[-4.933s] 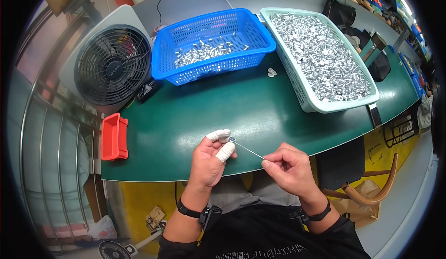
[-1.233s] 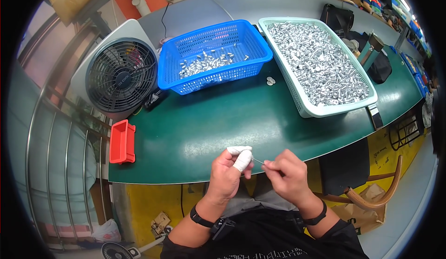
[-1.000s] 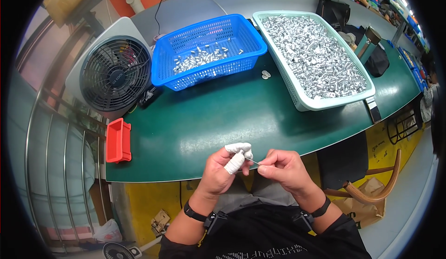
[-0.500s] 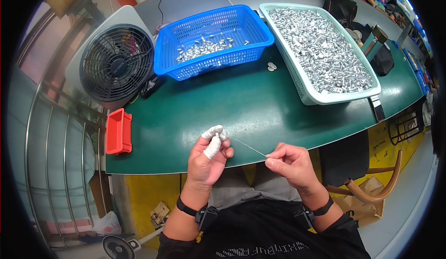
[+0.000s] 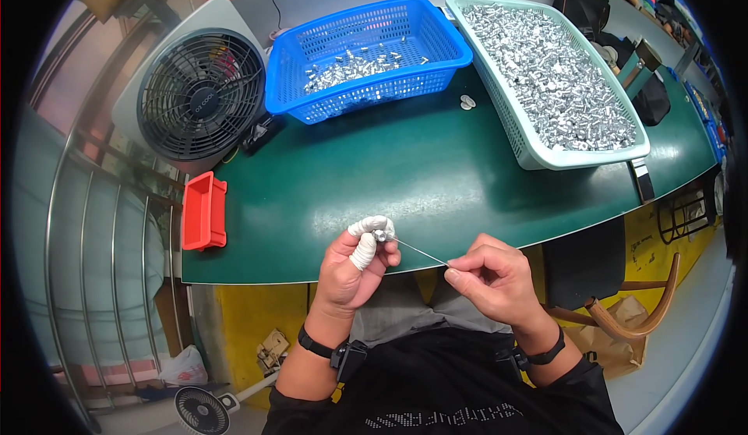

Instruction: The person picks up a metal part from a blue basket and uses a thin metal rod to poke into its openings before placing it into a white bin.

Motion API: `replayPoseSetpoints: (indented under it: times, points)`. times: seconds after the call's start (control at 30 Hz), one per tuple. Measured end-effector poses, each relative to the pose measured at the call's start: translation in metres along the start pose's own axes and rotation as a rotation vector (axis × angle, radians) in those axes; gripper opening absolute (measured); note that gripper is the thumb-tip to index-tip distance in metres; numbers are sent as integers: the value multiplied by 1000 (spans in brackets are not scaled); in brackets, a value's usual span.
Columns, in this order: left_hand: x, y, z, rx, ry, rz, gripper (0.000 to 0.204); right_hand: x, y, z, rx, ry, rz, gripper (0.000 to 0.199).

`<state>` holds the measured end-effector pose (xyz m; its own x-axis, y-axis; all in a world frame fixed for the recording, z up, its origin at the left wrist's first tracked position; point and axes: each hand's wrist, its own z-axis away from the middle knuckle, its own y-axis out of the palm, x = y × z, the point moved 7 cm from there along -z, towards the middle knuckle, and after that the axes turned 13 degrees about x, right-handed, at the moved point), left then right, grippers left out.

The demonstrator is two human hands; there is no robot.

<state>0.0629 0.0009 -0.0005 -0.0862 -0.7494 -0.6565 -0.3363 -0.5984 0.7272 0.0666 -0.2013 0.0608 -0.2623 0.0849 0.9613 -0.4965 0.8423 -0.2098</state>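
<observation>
My left hand (image 5: 360,259), with white wraps on thumb and fingers, pinches a small silver metal part (image 5: 380,235) just over the front edge of the green table. My right hand (image 5: 492,275) grips the near end of a thin metal rod (image 5: 421,252) between thumb and forefinger. The rod slants up to the left, and its far tip meets the silver part; whether it is inside a hole I cannot tell. Similar silver parts (image 5: 351,70) lie in the blue basket (image 5: 374,96), and many more (image 5: 545,76) fill the pale green basket (image 5: 506,111).
A red bin (image 5: 204,211) stands at the table's (image 5: 351,178) left end, with a box fan (image 5: 204,96) behind it. Two small pale discs (image 5: 467,102) lie between the baskets. A chair (image 5: 635,318) stands at the lower right, a small white fan (image 5: 201,410) at the lower left.
The rod's tip, apart from my left fingers before, now touches the silver part they hold. My left hand has turned slightly, showing the part more clearly. The whole view has shifted a little.
</observation>
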Motion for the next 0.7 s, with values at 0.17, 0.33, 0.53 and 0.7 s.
replayPoseSetpoints:
  times: [0.17, 0.33, 0.53, 0.7]
  points:
    - [3, -2, -1, 1, -46, 112, 26, 7, 3, -1, -3, -15, 52, 8]
    - [4, -3, 0, 9, -34, 103, 25, 13, 5, -3, -7, -33, 91, 8]
    - [4, -2, -1, 26, -21, 109, 24, 17, 4, -2, -11, -41, 130, 9]
    - [4, 4, 0, -31, -27, -114, 23, 26, 3, 1, -29, -83, 279, 10]
